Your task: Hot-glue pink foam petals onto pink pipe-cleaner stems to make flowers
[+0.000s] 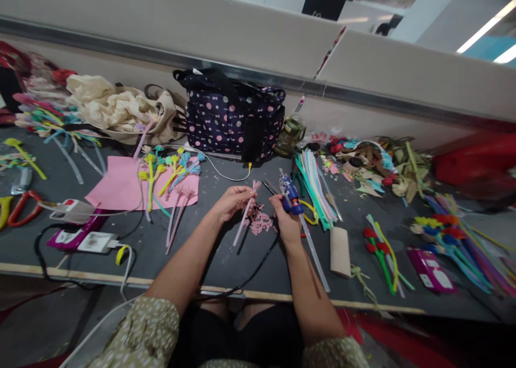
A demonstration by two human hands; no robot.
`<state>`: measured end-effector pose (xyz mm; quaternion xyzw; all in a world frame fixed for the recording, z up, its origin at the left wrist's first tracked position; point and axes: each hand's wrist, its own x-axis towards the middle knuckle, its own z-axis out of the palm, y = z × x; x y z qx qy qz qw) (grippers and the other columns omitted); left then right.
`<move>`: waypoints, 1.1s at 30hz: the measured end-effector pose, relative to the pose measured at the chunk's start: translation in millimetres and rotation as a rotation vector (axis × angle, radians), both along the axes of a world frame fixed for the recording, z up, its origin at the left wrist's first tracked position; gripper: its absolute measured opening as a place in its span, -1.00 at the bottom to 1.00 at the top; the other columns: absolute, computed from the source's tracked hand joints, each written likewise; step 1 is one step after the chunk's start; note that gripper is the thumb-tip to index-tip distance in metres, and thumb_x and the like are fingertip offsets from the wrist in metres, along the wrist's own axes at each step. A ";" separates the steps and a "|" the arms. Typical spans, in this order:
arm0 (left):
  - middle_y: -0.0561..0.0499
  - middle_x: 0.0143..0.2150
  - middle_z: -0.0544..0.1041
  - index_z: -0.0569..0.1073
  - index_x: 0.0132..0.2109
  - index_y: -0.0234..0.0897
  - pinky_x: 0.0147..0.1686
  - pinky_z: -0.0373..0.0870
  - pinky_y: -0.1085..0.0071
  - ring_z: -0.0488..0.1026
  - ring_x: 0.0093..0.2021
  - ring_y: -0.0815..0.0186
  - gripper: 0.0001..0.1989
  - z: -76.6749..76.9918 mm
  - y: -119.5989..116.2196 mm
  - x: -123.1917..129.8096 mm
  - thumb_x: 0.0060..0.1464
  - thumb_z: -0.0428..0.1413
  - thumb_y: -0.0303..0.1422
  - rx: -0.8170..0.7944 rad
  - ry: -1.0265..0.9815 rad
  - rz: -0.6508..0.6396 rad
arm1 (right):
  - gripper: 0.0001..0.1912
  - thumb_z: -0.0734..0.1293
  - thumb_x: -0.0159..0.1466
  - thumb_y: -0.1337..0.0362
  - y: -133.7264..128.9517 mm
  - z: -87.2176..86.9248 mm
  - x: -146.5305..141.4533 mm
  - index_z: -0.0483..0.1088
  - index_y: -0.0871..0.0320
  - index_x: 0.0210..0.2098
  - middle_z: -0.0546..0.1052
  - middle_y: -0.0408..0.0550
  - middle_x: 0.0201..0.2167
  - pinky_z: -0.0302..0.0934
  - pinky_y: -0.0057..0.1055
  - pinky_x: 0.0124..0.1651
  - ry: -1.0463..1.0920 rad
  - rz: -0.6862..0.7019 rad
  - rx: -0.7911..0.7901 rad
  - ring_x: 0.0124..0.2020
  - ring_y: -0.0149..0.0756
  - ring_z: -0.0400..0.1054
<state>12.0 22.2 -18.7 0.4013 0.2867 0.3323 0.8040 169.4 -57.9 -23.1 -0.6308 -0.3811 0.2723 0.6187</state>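
My left hand (pixel 237 202) pinches a pink fuzzy stem (pixel 244 225) near its tufted upper end, and the stem slants down toward me. My right hand (pixel 289 227) is closed around a blue hot glue gun (pixel 291 197), nozzle pointing away from me. A long translucent glue stick (pixel 315 255) sticks out of the gun's back. Its handle is mostly hidden by my palm. Between the hands, small pink scraps (pixel 261 223) lie in a pile on the dark table. A pointed metal blade (pixel 269 187) shows just beyond my right thumb, partly covered.
Pipe-cleaner flowers lie on a pink sheet (pixel 121 182) at left. A patterned bag (pixel 236 115) and green bottle (pixel 291 134) stand behind. Pastel pipe cleaners (pixel 316 188) and a beige roll (pixel 340 252) lie at right. A black cord (pixel 258 268) crosses the front edge.
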 end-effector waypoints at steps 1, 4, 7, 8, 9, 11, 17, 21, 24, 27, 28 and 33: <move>0.02 -0.52 0.48 0.50 -0.33 -0.39 -0.51 0.39 0.49 0.41 -0.56 0.43 -0.69 -0.4 0.0 -0.1 -0.14 0.33 -0.23 -0.002 -0.003 -0.007 | -0.61 0.41 0.08 -0.02 -0.6 0.4 -0.1 0.46 0.21 -0.31 0.50 -0.08 -0.43 0.22 -0.45 -0.42 -0.009 -0.002 -0.017 -0.46 -0.37 0.33; 0.02 -0.52 0.49 0.50 -0.34 -0.39 -0.51 0.38 0.50 0.42 -0.57 0.43 -0.70 -1.6 0.3 0.3 -0.13 0.32 -0.24 -0.005 0.006 -0.007 | -0.57 0.40 0.07 -0.06 -2.6 2.8 -0.9 0.48 0.21 -0.32 0.47 -0.13 -0.56 0.19 -0.46 -0.50 0.001 0.007 -0.054 -0.55 -0.37 0.31; 0.02 -0.52 0.49 0.51 -0.35 -0.39 -0.49 0.36 0.52 0.41 -0.58 0.46 -0.71 -2.5 1.0 1.8 -0.13 0.32 -0.23 0.017 0.032 0.048 | -0.56 0.38 0.09 -0.09 -4.4 7.1 -2.5 0.50 0.20 -0.35 0.44 -0.15 -0.63 0.18 -0.47 -0.56 0.045 0.072 -0.077 -0.63 -0.41 0.26; 0.03 -0.52 0.49 0.51 -0.36 -0.38 -0.49 0.36 0.52 0.40 -0.58 0.47 -0.71 -2.6 1.2 2.4 -0.13 0.32 -0.23 0.031 0.041 0.077 | -0.56 0.38 0.09 -0.10 -4.9 8.8 -3.1 0.51 0.20 -0.36 0.44 -0.15 -0.63 0.18 -0.47 -0.57 0.058 0.099 -0.082 -0.65 -0.42 0.25; 0.03 -0.53 0.49 0.51 -0.36 -0.38 -0.49 0.35 0.53 0.39 -0.59 0.47 -0.71 -2.7 1.5 3.0 -0.13 0.31 -0.22 0.046 0.050 0.109 | -0.55 0.38 0.09 -0.10 -5.4 10.4 -3.9 0.51 0.20 -0.38 0.46 -0.13 -0.63 0.18 -0.47 -0.59 0.067 0.131 -0.088 -0.66 -0.43 0.25; 0.03 -0.54 0.48 0.52 -0.35 -0.38 -0.50 0.35 0.54 0.38 -0.59 0.48 -0.70 -2.4 1.9 3.9 -0.12 0.30 -0.21 0.077 0.062 0.171 | -0.55 0.40 0.06 -0.11 -6.3 13.5 -6.1 0.51 0.20 -0.41 0.51 -0.09 -0.58 0.20 -0.47 -0.60 0.075 0.188 -0.093 -0.67 -0.43 0.27; 0.01 -0.48 0.51 0.53 -0.36 -0.36 -0.51 0.34 0.56 0.39 -0.56 0.47 -0.71 -0.8 2.0 4.3 -0.15 0.32 -0.21 0.121 0.063 0.315 | -0.58 0.42 0.04 -0.09 -9.3 18.7 -14.0 0.48 0.17 -0.42 0.56 -0.07 -0.52 0.27 -0.45 -0.58 0.075 0.292 -0.109 -0.68 -0.43 0.30; 0.00 -0.44 0.52 0.53 -0.36 -0.34 -0.49 0.35 0.55 0.38 -0.54 0.48 -0.72 -1.0 1.7 4.2 -0.15 0.32 -0.21 0.140 0.044 0.343 | -0.58 0.43 0.02 -0.08 -10.5 19.6 -16.5 0.48 0.18 -0.41 0.56 -0.07 -0.53 0.32 -0.42 -0.55 0.100 0.319 -0.122 -0.67 -0.42 0.31; 0.01 -0.43 0.53 0.53 -0.36 -0.33 -0.47 0.37 0.54 0.39 -0.54 0.48 -0.72 0.5 1.1 4.3 -0.16 0.32 -0.21 0.137 0.051 0.345 | -0.57 0.44 0.02 -0.08 -10.4 19.0 -17.3 0.48 0.19 -0.39 0.56 -0.06 -0.54 0.32 -0.43 -0.58 0.108 0.308 -0.129 -0.68 -0.41 0.32; 0.02 -0.45 0.52 0.54 -0.37 -0.34 -0.47 0.36 0.54 0.39 -0.54 0.47 -0.71 3.0 0.1 4.4 -0.17 0.33 -0.20 0.127 0.066 0.342 | -0.57 0.44 0.02 -0.07 -10.3 18.7 -17.5 0.48 0.19 -0.35 0.56 -0.05 -0.54 0.31 -0.45 -0.59 0.103 0.311 -0.135 -0.68 -0.41 0.33; 0.02 -0.46 0.52 0.54 -0.37 -0.34 -0.47 0.36 0.54 0.39 -0.54 0.47 -0.71 3.7 -0.3 4.5 -0.17 0.33 -0.20 0.126 0.069 0.339 | -0.57 0.43 0.03 -0.07 -10.3 18.8 -17.3 0.48 0.19 -0.36 0.56 -0.05 -0.54 0.30 -0.45 -0.59 0.095 0.313 -0.136 -0.69 -0.42 0.33; 0.03 -0.48 0.50 0.54 -0.36 -0.34 -0.47 0.35 0.54 0.37 -0.56 0.48 -0.72 3.8 -1.3 4.5 -0.14 0.31 -0.20 0.144 0.074 0.321 | -0.59 0.42 0.04 -0.08 -10.6 19.1 -15.9 0.47 0.18 -0.43 0.53 -0.07 -0.59 0.25 -0.47 -0.63 0.064 0.302 -0.143 -0.70 -0.42 0.31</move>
